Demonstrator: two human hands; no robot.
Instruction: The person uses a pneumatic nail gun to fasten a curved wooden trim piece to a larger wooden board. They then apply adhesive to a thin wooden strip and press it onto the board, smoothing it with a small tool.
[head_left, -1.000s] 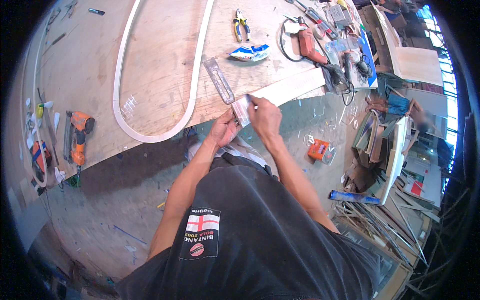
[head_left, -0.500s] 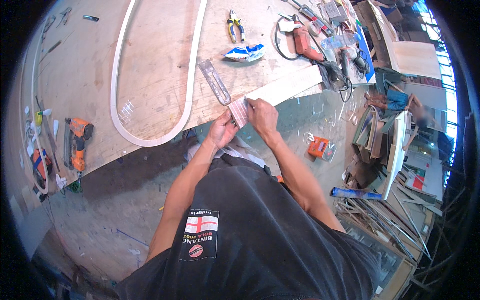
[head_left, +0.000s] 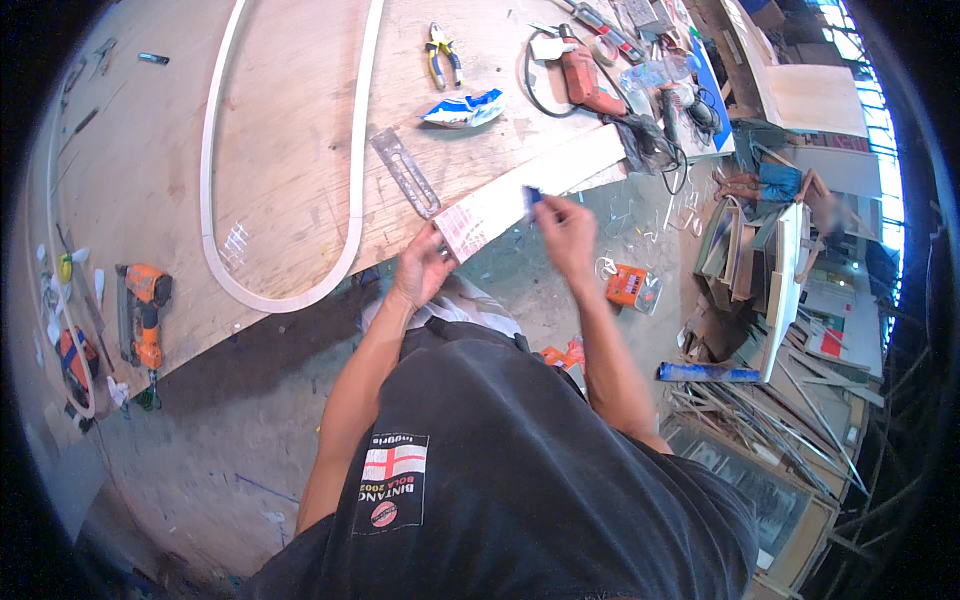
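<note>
A long pale board (head_left: 550, 180) lies slantwise along the table's front edge, its near end reddish and crossed with white marks. Around that end my left hand (head_left: 425, 268) is closed, with some fingertips hidden beneath it. My right hand (head_left: 567, 240) is closed on a small dark blue piece (head_left: 532, 196), too blurred to name further. It hovers over the board's front edge, to the right of the marked end. Just beyond the left hand, a flat slotted metal bar (head_left: 405, 172) rests on the table.
On the wooden table (head_left: 290, 130) lie a U-shaped pale strip (head_left: 212, 170), pliers (head_left: 440, 58), a blue-white packet (head_left: 463, 108), a red power drill (head_left: 588, 78) and an orange nail gun (head_left: 147, 310). An orange box (head_left: 628, 288) sits on the floor. Another person (head_left: 775, 183) is at far right.
My right hand has moved right, away from the board's marked end, and the dark blue piece in it now shows. My left hand stays at the end. The whole view has shifted slightly.
</note>
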